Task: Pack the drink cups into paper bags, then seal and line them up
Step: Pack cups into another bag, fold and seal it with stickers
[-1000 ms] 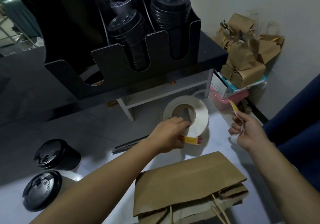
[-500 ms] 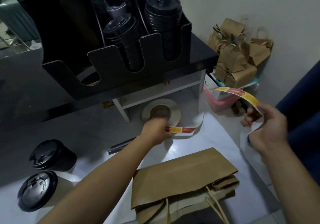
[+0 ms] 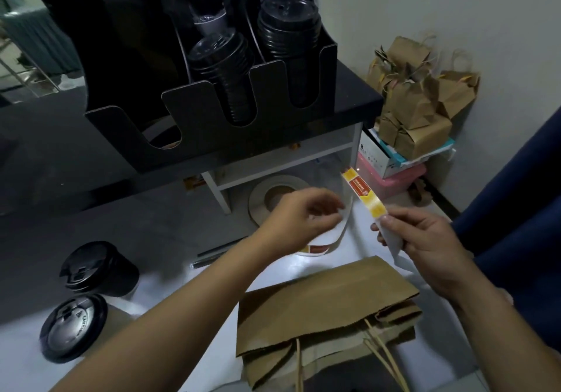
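Right hand (image 3: 425, 249) pinches the sticker (image 3: 361, 193) mid-frame. It should handle light, floppy and tacky, so hold its end. Left hand (image 3: 299, 220) over the roll (image 3: 262, 199) is blurred, so I can't tell its grip.

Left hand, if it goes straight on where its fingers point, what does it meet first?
Probably the sticker strip held by the right hand; the left hand points its fingers right toward it, though depth is unclear.

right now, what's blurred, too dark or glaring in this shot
Head view: dim overall, the black lid rack losing detail in shadow; head view: the left hand has motion-smeared fingers, while the right hand and its sticker strip are sharper, print unreadable; head view: a bright sheen on the white table above the paper bag; wide-angle bending toward the edges.
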